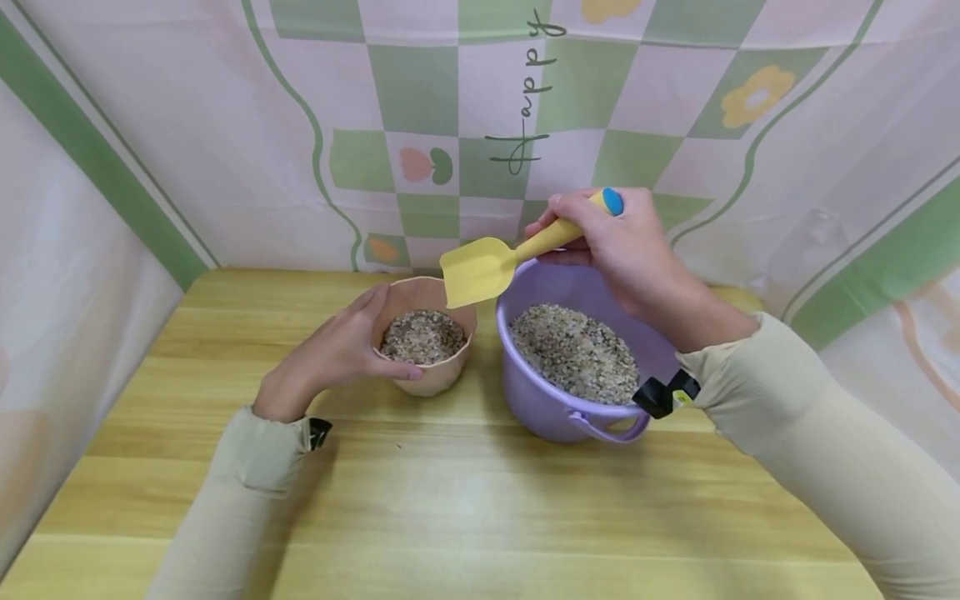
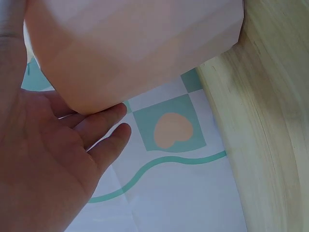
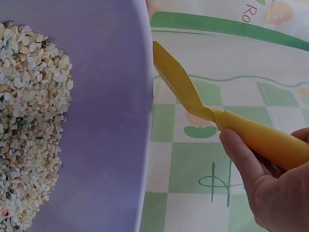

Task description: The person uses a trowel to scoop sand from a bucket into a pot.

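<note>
At mid-frame, a yellow toy shovel [image 1: 540,240] is gripped by the right hand [image 1: 633,250], while a peach bowl [image 1: 435,380] of gravel [image 1: 423,336], left of a purple bucket [image 1: 536,408], is clasped by the left hand [image 1: 341,343].

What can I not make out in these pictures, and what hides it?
Head view: left side of the bowl, hidden by the left grip.
Head view: part of the bucket, hidden by the right grip.
Left wrist view: the bowl's contents, hidden by its wall.
Right wrist view: handle end of the scoop, cut off by the right edge.
Right wrist view: reddish speck, too small to identify.
</note>
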